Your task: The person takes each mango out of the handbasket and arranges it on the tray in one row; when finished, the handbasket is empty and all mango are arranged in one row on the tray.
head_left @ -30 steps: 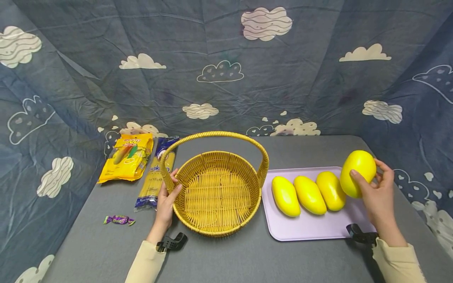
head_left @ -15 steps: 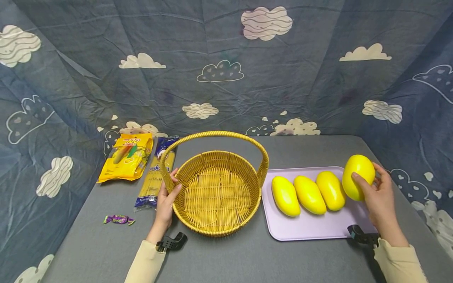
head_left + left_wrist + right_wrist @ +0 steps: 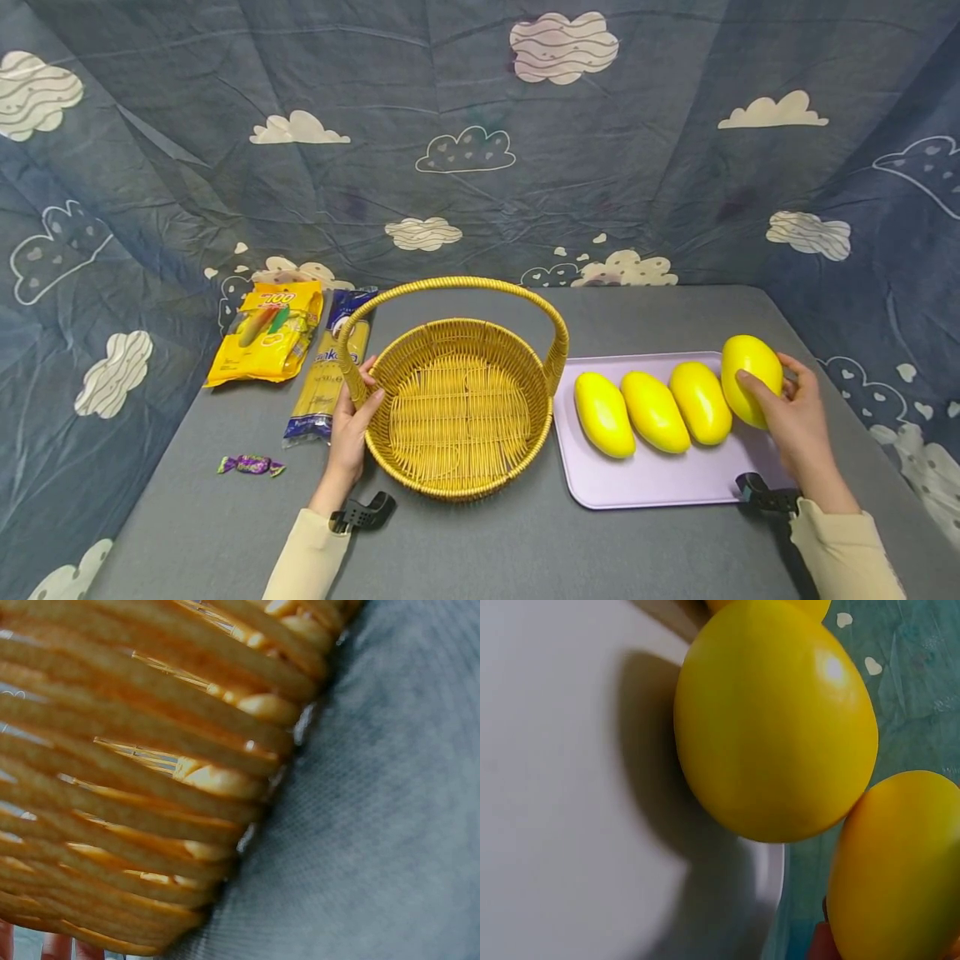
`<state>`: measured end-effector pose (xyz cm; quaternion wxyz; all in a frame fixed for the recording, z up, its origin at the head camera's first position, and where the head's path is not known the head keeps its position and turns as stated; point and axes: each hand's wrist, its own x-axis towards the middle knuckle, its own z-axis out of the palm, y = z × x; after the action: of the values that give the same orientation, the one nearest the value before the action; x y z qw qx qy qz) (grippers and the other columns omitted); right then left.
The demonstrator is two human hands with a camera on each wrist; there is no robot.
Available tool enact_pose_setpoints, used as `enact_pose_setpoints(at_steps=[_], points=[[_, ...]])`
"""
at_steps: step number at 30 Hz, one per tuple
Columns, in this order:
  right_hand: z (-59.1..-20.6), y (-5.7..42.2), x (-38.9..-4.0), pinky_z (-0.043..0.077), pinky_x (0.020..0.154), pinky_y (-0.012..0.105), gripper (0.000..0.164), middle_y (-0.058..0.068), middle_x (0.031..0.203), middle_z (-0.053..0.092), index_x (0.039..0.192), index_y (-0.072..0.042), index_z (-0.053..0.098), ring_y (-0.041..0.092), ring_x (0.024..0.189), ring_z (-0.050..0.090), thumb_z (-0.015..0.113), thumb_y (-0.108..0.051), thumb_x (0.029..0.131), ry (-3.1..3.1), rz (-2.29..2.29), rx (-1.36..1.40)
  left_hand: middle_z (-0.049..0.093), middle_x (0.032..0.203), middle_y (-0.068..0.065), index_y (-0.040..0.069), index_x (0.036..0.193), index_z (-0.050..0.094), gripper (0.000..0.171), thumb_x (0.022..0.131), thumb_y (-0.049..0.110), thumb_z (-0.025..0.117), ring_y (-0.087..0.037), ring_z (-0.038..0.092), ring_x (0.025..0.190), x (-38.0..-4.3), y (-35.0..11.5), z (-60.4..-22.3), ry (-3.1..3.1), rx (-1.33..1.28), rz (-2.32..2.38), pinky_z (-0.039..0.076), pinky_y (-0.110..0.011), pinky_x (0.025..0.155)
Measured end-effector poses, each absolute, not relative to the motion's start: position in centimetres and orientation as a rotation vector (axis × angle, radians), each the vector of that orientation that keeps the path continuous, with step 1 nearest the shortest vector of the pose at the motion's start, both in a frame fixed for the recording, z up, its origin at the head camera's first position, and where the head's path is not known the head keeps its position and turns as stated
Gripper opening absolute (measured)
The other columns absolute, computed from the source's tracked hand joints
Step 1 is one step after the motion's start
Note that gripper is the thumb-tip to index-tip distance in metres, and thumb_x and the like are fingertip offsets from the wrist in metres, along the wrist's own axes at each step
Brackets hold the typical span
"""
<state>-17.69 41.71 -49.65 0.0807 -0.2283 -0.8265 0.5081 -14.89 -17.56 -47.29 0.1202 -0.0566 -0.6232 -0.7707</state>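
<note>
A round yellow wicker basket (image 3: 461, 417) with a tall arched handle stands mid-table, and nothing lies inside it. My left hand (image 3: 351, 433) grips its left side, thumb over the rim beside the handle's foot. Only the basket's woven wall (image 3: 135, 765) and a few fingertips (image 3: 56, 946) show in the left wrist view. At the tray's right end, my right hand (image 3: 802, 425) holds a yellow mango (image 3: 752, 382) between thumb and fingers. Three more mangoes (image 3: 700, 403) lie in a row on the lilac tray (image 3: 660, 492). In the right wrist view the held mango (image 3: 900, 870) appears beside a tray mango (image 3: 776, 720).
Left of the basket lie a pasta packet (image 3: 322, 392), a yellow candy bag (image 3: 266, 333) and a purple wrapped candy (image 3: 252, 465). The grey table (image 3: 480, 550) ends at a dark cloud-printed cloth (image 3: 465, 75) behind and at both sides.
My right hand has lowered the mango a little towards the tray's right end. The left hand and the basket have stayed in place.
</note>
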Motion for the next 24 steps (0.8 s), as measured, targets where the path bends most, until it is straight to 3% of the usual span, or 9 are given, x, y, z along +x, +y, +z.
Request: enact_pose_setpoints(at_steps=[7,16,24], points=[[-49.9,42.6,-17.7,0.040,0.097,0.055,0.091,0.024,0.145,0.025,0.151,-0.031,0.006,0.041,0.119,0.036,0.060,-0.061,0.083,-2.512,1.499,-0.697,0.031,0.150,-0.015,-0.014,0.115,0.036,0.030,0.097,0.005,0.052,-0.022,0.028,0.136,-15.0,-17.6,-47.3,-1.817,-0.186,-2.244,0.019,-0.034,0.112],[-50.4,42.9,-17.6,0.033,0.096,0.065,0.100,0.029,0.148,0.018,0.152,-0.010,0.006,0.049,0.124,0.027,0.055,-0.064,0.083,-2.636,1.376,-0.662,0.032,0.150,-0.013,-0.012,0.115,0.038,0.030,0.096,0.006,0.053,-0.021,0.028,0.137,-14.9,-17.6,-47.3,-1.824,-0.172,-2.243,0.019,-0.032,0.112],[-48.6,41.5,-16.5,0.031,0.097,0.066,0.102,0.033,0.147,0.015,0.151,-0.005,0.005,0.052,0.126,0.024,0.053,-0.065,0.084,-2.699,1.357,-0.720,0.032,0.150,-0.013,-0.012,0.115,0.037,0.030,0.096,0.005,0.052,-0.022,0.028,0.136,-14.9,-17.5,-47.2,-1.816,-0.172,-2.256,0.020,-0.032,0.112]])
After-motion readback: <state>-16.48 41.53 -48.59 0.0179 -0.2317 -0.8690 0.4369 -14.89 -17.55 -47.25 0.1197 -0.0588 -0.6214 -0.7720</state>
